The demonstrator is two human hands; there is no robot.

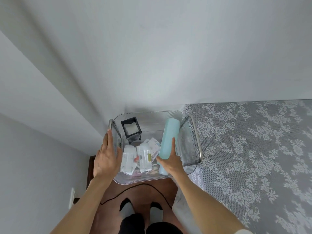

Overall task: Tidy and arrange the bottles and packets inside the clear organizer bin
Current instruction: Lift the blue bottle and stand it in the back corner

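The clear bin (148, 180) sits low in the middle of the frame, on a brown stand beside a bed with a grey flowery cover (253, 149). The right hand (170, 162) is inside the bin and wraps around the low end of a tall light blue bottle (168, 137). The bottle leans along the right wall of the bin. The left hand (105, 156) is open and flat, pressed on the outside of the bin's left wall near the metal handle (111, 125). It holds nothing.

What could go wrong? The blue bottle is long and smooth, and the hand holds only one end. If the hand lifts it fast, the far end may swing and bump the right wall, or slip down onto the small things. If the left hand lets go, the light bin may slide on the stand.

In the way are two clear bottles (136, 157) lying in the middle of the bin. Flat packets (154, 144) lie under and behind them. A black-framed box (131, 130) stands in the upper left part of the bin. There is not much free floor left for the blue bottle. A thin black cord (152, 187) lies on the stand just under the bin.
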